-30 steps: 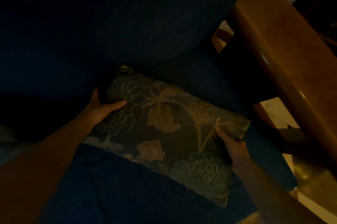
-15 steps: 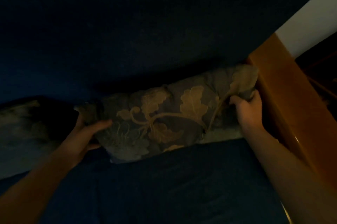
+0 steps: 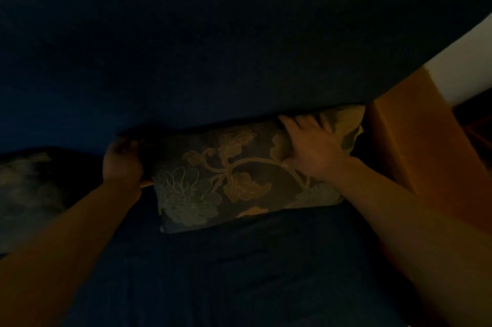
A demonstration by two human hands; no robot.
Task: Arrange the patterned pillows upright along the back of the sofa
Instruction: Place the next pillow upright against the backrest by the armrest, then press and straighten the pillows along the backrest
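Observation:
A dark pillow with a gold floral pattern stands on its long edge on the blue seat, leaning against the dark blue sofa back. My left hand grips its left end. My right hand lies over its upper right part, fingers spread along the top edge near the right corner. A second patterned pillow lies dimly at the far left, apart from the first.
A wooden sofa arm rises right beside the pillow's right corner. A pale wall shows behind it at the right. The room is very dark.
The pillow went from lying flat on the seat to standing against the sofa back. My right hand shifted from pinching the right corner to pressing on the top edge.

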